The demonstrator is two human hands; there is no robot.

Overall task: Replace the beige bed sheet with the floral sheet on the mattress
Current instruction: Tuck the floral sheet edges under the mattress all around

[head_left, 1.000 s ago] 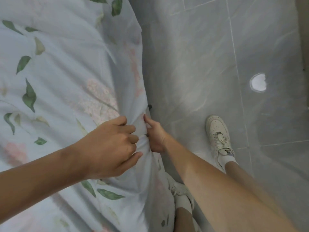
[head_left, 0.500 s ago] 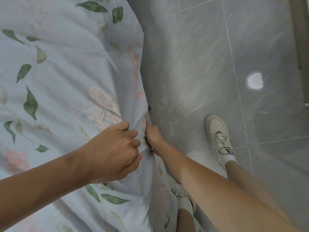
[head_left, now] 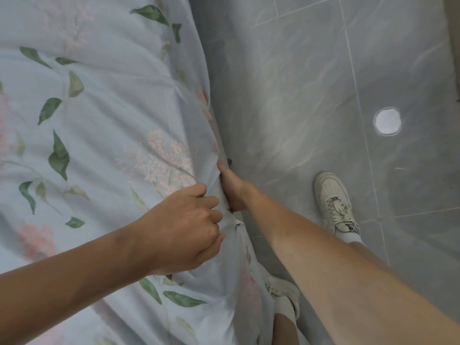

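The floral sheet (head_left: 104, 125), pale blue with green leaves and pink blossoms, covers the bed across the left half of the view and hangs over its right edge. My left hand (head_left: 184, 227) grips a bunch of the sheet at that edge, fingers curled into the cloth. My right hand (head_left: 230, 190) is just beyond it at the side of the bed, its fingers hidden in the hanging fold of the sheet. The beige sheet and the mattress surface are hidden.
Grey tiled floor (head_left: 298, 95) runs along the right of the bed. My two white sneakers stand on it, one (head_left: 333, 202) out to the right, the other (head_left: 283, 292) close against the hanging sheet. A round bright spot (head_left: 387, 120) lies on the floor.
My right hand has pushed further down and in against the bed's side, so its fingers are now covered by the sheet. My left hand keeps its grip and has shifted little.
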